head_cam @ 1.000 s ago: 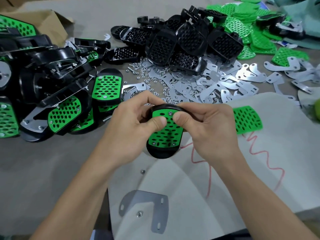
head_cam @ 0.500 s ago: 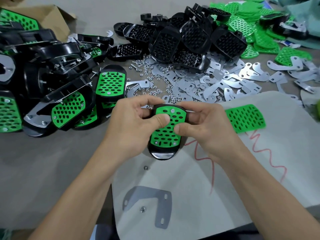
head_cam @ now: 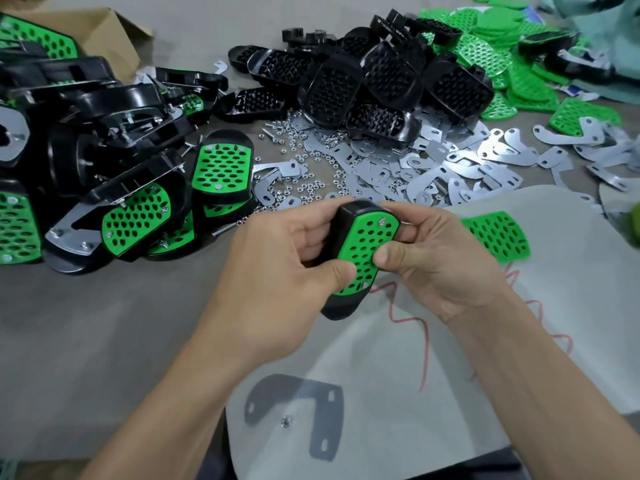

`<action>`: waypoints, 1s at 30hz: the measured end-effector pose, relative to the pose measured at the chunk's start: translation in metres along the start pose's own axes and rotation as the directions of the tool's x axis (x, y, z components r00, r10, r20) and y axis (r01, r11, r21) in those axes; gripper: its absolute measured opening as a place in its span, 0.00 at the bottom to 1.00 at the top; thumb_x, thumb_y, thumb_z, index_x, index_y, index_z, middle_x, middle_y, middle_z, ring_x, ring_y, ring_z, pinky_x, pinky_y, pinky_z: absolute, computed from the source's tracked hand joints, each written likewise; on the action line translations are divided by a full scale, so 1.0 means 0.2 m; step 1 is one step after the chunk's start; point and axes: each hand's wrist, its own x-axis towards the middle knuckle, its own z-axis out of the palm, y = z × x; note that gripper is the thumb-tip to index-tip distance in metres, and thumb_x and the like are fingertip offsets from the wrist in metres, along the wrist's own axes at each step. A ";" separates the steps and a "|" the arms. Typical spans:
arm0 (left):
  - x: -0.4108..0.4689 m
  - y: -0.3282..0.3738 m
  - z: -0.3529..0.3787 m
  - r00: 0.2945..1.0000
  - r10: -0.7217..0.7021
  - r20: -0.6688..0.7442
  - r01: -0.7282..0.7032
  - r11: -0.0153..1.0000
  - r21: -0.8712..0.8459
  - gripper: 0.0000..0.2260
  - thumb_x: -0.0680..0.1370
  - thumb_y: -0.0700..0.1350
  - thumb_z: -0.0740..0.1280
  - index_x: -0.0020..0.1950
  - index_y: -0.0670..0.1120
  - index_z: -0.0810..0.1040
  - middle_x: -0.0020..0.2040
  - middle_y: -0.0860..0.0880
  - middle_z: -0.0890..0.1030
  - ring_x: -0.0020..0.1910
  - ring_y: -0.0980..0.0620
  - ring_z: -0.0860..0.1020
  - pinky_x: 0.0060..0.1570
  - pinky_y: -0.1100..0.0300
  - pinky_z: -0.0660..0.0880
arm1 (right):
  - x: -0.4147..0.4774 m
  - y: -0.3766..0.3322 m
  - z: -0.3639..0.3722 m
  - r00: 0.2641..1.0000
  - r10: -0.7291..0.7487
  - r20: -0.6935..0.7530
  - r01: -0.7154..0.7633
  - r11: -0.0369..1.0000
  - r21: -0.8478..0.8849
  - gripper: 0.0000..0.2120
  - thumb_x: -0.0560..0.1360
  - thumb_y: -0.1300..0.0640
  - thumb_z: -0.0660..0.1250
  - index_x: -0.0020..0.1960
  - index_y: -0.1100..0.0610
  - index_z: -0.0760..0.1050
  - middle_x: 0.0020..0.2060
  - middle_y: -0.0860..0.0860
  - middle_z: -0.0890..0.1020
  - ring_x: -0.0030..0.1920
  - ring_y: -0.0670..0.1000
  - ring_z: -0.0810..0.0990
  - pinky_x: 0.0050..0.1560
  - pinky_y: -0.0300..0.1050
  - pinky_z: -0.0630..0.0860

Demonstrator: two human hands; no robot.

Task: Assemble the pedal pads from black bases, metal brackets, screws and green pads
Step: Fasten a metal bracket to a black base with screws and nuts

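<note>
Head view: the left hand and right hand both grip a black base, thumbs pressing its green pad, above the table's middle. The pad-seating step seems nearly finished. Next, the metal bracket by the near edge probably needs fitting.

We count 2 hands, the left hand and the right hand, together holding 1 pedal pad. On the 1 white sheet we count 1 loose green pad, 1 metal bracket and 1 nut. We see 1 cardboard box. The finished pedal pads, black bases, heaped green pads, scattered brackets and small nuts overlap too much for us to count.
</note>
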 end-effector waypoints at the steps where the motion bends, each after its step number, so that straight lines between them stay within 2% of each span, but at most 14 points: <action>1: -0.01 0.01 0.02 0.999 0.022 -0.027 -0.022 1.000 0.016 0.28 0.69 0.30 0.69 0.60 0.57 0.80 0.53 0.59 0.86 0.55 0.59 0.84 0.54 0.63 0.80 | 0.00 0.00 0.00 1.000 0.005 0.001 -0.005 1.000 0.006 0.27 0.60 0.75 0.67 0.60 0.70 0.76 0.40 0.59 0.87 0.37 0.54 0.86 0.38 0.47 0.83; 8: -0.02 0.00 0.07 0.984 0.087 -0.153 -0.071 0.991 0.110 0.28 0.71 0.30 0.67 0.57 0.64 0.79 0.52 0.66 0.85 0.55 0.64 0.83 0.55 0.66 0.78 | 0.00 0.01 0.00 1.000 0.010 -0.016 -0.010 0.999 -0.037 0.26 0.60 0.74 0.69 0.59 0.69 0.78 0.42 0.60 0.87 0.40 0.55 0.87 0.42 0.50 0.85; 12: 0.00 -0.05 0.05 0.982 0.035 -0.185 -0.028 0.999 0.044 0.26 0.69 0.31 0.67 0.59 0.58 0.81 0.52 0.59 0.86 0.54 0.59 0.84 0.57 0.59 0.80 | 0.01 0.02 0.00 0.999 -0.001 -0.041 -0.004 0.993 -0.121 0.29 0.59 0.72 0.71 0.60 0.70 0.78 0.44 0.61 0.86 0.41 0.56 0.86 0.44 0.54 0.84; 14: 0.01 -0.07 0.04 0.981 -0.005 -0.192 0.002 1.000 -0.016 0.24 0.68 0.32 0.67 0.59 0.53 0.82 0.51 0.55 0.87 0.53 0.56 0.85 0.53 0.59 0.81 | 0.01 0.03 0.00 0.999 -0.008 -0.051 0.001 0.990 -0.143 0.30 0.59 0.72 0.72 0.61 0.71 0.77 0.46 0.63 0.86 0.42 0.57 0.86 0.46 0.52 0.84; 16: 0.02 -0.09 0.02 0.984 -0.036 -0.176 0.025 0.998 -0.063 0.23 0.68 0.31 0.67 0.56 0.52 0.83 0.48 0.52 0.88 0.49 0.53 0.86 0.47 0.61 0.81 | 0.01 0.03 0.00 0.998 -0.019 -0.055 0.010 0.985 -0.174 0.30 0.59 0.71 0.73 0.62 0.71 0.78 0.49 0.65 0.85 0.44 0.58 0.86 0.46 0.53 0.84; 20: 0.03 -0.14 0.00 0.985 -0.089 -0.151 0.069 0.989 -0.131 0.27 0.72 0.21 0.67 0.55 0.52 0.83 0.46 0.51 0.88 0.46 0.52 0.86 0.45 0.60 0.81 | 0.01 0.04 0.01 0.999 -0.029 -0.018 0.022 0.946 -0.324 0.22 0.69 0.73 0.71 0.62 0.65 0.78 0.50 0.63 0.86 0.48 0.59 0.85 0.50 0.58 0.84; 24: 0.02 -0.19 0.00 0.968 -0.155 -0.199 0.100 0.960 -0.261 0.24 0.73 0.21 0.66 0.56 0.47 0.81 0.45 0.49 0.88 0.44 0.52 0.86 0.41 0.61 0.82 | 0.02 0.02 -0.01 0.996 0.069 0.062 -0.032 0.882 -0.470 0.19 0.77 0.72 0.67 0.66 0.60 0.75 0.52 0.61 0.86 0.53 0.65 0.85 0.56 0.66 0.80; 27: 0.01 -0.21 0.00 0.956 -0.178 -0.235 0.105 0.951 -0.291 0.24 0.73 0.21 0.65 0.56 0.48 0.81 0.46 0.49 0.88 0.47 0.50 0.87 0.44 0.57 0.83 | 0.02 0.02 0.00 0.987 0.130 0.099 -0.068 0.878 -0.474 0.21 0.76 0.74 0.66 0.67 0.61 0.74 0.54 0.60 0.86 0.54 0.63 0.85 0.57 0.64 0.81; 30: 0.01 -0.22 0.01 0.952 -0.175 -0.252 0.114 0.964 -0.239 0.25 0.74 0.22 0.66 0.55 0.52 0.81 0.46 0.51 0.88 0.48 0.50 0.87 0.47 0.56 0.84 | 0.02 0.04 0.01 0.996 0.070 0.058 -0.036 0.891 -0.453 0.20 0.74 0.73 0.68 0.64 0.61 0.76 0.51 0.59 0.86 0.52 0.62 0.86 0.53 0.56 0.83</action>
